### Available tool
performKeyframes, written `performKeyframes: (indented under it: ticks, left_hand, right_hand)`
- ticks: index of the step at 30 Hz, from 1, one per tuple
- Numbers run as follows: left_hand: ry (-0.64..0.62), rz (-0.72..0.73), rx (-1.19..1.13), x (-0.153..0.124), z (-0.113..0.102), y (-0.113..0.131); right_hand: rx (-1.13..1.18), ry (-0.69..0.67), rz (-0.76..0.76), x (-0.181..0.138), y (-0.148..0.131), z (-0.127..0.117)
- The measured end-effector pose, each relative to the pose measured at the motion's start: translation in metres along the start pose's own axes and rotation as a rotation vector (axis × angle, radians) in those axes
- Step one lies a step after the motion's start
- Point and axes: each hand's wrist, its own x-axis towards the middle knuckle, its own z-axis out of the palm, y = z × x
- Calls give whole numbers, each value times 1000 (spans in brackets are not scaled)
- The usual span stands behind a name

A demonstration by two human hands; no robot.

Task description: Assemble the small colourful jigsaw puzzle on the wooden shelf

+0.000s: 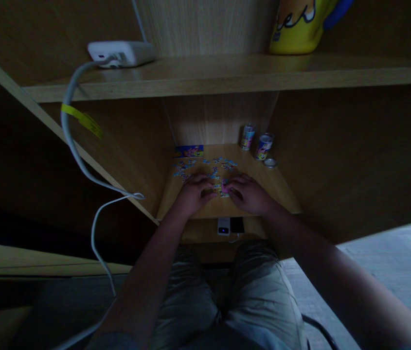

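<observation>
Both my hands rest on a small wooden desk surface (pixel 263 187) inside a dim wooden alcove. My left hand (pixel 193 193) and my right hand (pixel 247 193) meet at a little cluster of joined puzzle pieces (pixel 220 187), fingers curled and pinching at it. Several loose blue and coloured puzzle pieces (pixel 205 166) lie scattered just beyond the hands. A blue picture card (pixel 189 151) leans at the back left of the surface.
Two small printed tins (pixel 256 141) and a round lid (pixel 270 163) stand at the back right. A white charger (pixel 122 52) with a hanging cable (pixel 77 155) sits on the upper shelf beside a yellow bag (pixel 300 24). A small lit device (pixel 223 226) lies at the desk's near edge.
</observation>
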Motion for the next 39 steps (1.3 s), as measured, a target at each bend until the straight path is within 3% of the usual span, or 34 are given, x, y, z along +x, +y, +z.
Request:
performKeyframes:
  ticks: [22,39]
  left_hand:
    - [-6,-36,-108,2,-2,-2]
    - [8,-52,28,3,0,3]
  right_hand:
    - [3,-12,22,0,-3,-3]
    - [-5,-5,6,0,-1,-1]
